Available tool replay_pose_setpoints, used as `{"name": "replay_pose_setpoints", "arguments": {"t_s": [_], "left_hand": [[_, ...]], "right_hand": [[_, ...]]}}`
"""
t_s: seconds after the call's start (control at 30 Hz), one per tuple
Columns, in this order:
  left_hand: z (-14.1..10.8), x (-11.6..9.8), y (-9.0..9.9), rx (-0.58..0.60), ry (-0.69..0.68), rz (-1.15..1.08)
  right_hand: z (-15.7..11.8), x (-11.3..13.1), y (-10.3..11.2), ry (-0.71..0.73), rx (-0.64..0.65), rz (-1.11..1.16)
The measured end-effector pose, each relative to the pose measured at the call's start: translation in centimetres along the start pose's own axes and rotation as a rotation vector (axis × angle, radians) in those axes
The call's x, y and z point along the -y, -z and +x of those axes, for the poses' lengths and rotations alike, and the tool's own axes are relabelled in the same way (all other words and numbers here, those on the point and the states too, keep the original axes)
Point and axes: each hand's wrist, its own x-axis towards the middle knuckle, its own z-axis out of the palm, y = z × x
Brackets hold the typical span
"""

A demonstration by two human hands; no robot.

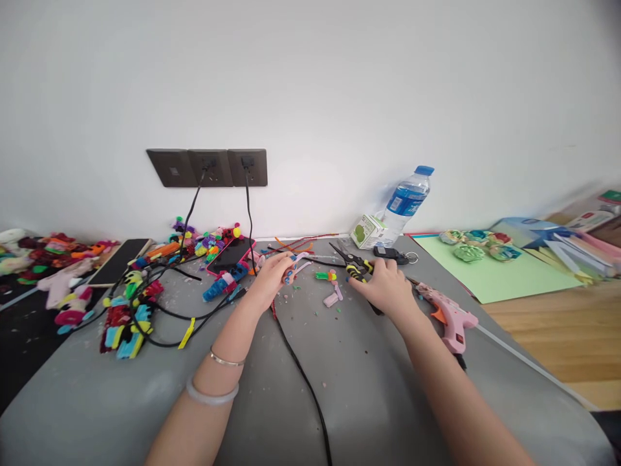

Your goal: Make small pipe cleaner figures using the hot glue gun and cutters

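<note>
My left hand (272, 279) is closed, pinching a bent, pale lavender pipe cleaner (301, 266) that sticks out past the fingertips. To the right, my right hand (387, 289) is wrapped over the yellow-and-black handles of the pliers (358, 266), whose dark pointed jaws aim up and left. Between the hands, a small green-and-orange fuzzy piece (325, 276) lies on the grey table, with a pale pink fuzzy piece (333, 296) just below it. Tiny coloured scraps are scattered around them. My right fingers partly hide the handles.
A pink glue gun (451, 317) lies right of my right hand. Behind stand a water bottle (407, 204) and a small box (367, 231). Black cables (303, 375) cross the table. Fuzzy figures (127, 323) and phones (231, 255) lie left; green paper (509, 275) bears paper flowers.
</note>
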Motion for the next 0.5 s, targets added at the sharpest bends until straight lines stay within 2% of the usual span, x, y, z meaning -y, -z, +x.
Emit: {"name": "replay_pose_setpoints", "arguments": {"t_s": [0.13,0.23,0.33,0.43,0.5], "left_hand": [[-0.1,0.0,0.1,0.008,0.014,0.053],[0.0,0.0,0.2,0.009,0.018,0.065],[0.2,0.2,0.4,0.011,0.025,0.070],[0.3,0.4,0.4,0.031,0.050,0.080],[0.3,0.5,0.5,0.055,0.068,0.086]], "right_hand": [[1.6,1.3,-1.2,0.053,-0.080,-0.063],[2.3,1.7,-2.0,0.091,-0.074,-0.057],[2.5,1.8,-1.7,0.120,-0.076,-0.019],[2.9,2.2,-0.3,0.163,-0.105,0.207],[3.4,2.9,0.7,0.280,-0.020,0.517]]}}
